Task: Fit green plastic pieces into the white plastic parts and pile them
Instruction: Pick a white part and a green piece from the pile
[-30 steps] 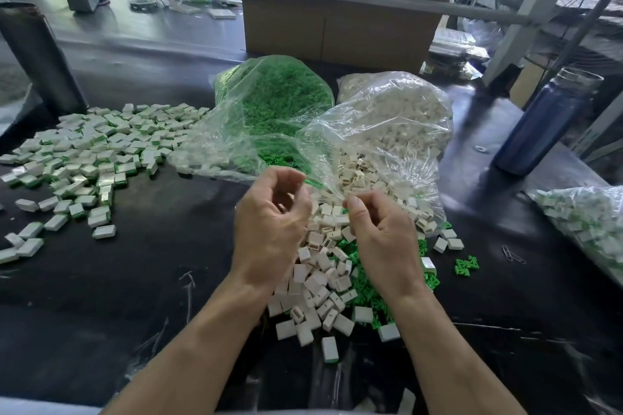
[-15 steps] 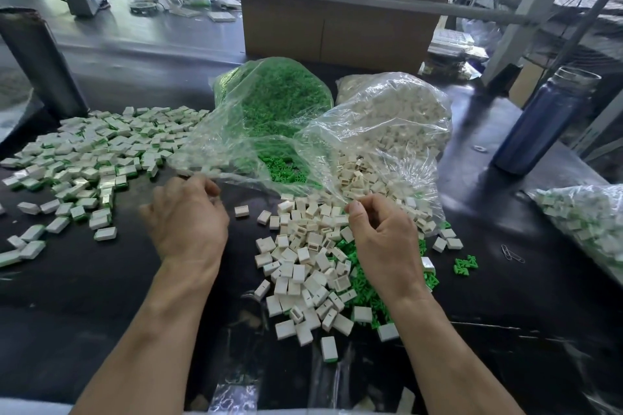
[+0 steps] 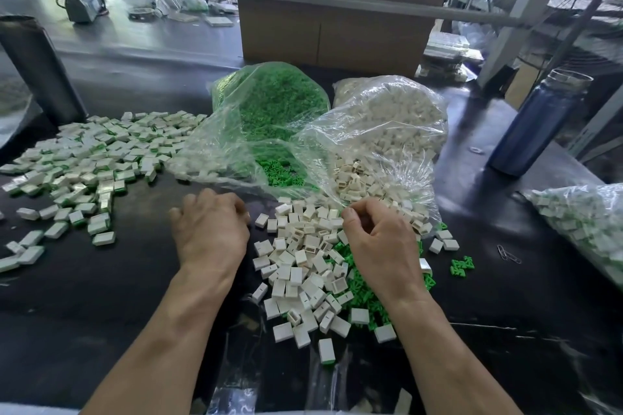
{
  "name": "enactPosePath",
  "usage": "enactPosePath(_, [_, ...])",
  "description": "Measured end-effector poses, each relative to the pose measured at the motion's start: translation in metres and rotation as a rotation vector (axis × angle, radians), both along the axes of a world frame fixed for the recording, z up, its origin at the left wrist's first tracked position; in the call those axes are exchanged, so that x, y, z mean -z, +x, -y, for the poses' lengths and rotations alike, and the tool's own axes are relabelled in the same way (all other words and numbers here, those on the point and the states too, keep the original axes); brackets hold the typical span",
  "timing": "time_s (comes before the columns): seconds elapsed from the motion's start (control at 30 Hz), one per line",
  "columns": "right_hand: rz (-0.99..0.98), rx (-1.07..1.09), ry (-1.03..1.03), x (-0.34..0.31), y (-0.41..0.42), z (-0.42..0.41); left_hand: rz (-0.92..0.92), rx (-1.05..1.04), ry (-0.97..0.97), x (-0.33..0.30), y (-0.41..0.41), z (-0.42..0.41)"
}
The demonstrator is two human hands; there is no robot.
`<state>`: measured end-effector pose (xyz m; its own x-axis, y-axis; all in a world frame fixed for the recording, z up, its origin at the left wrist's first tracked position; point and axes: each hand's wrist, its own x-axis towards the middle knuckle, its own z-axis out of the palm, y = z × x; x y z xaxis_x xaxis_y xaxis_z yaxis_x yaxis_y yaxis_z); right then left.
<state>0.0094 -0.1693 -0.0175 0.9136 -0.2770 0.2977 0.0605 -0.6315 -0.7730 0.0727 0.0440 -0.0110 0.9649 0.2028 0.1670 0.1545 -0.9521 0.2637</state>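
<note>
Your finished pile already spreads wide on the surface at left, but loose white parts and green pieces remain; your right hand pinches something unclear, your left hand hovers curled, contents hidden

left hand fingers curled under, right hand contents unclear

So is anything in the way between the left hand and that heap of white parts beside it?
Nothing visible. The left hand rests on bare dark table, with the loose white parts just to its right. The plastic bags lie farther back, not between them.
</note>
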Motion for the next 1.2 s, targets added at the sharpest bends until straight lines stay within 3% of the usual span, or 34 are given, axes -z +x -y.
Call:
enactPosePath(0.07, [-0.013, -0.009, -0.005, -0.002, -0.001, -0.001, 0.067, 0.039, -0.066, 0.0, -0.004, 0.003])
enactPosePath(0.2, [-0.04, -0.046, -0.076, -0.005, -0.002, -0.001, 0.185, 0.151, -0.393, -0.001, -0.013, 0.012])
enactPosePath(0.37, [-0.089, -0.092, -0.227, -0.005, -0.002, 0.001, 0.243, 0.313, -0.58, 0.002, -0.017, 0.022])
enactPosePath(0.6, [-0.145, -0.08, -0.317, -0.007, -0.001, 0.013, 0.239, 0.448, -0.659, 0.005, -0.019, 0.028])
enactPosePath(1.07, [-0.292, -0.22, -0.286, -0.022, -0.008, 0.035, 0.092, 0.559, -0.779, 0.009, -0.022, 0.04])
enactPosePath(1.2, [-0.217, -0.232, -0.289, -0.021, -0.008, 0.028, 0.098, 0.573, -0.791, 0.009, -0.023, 0.042])
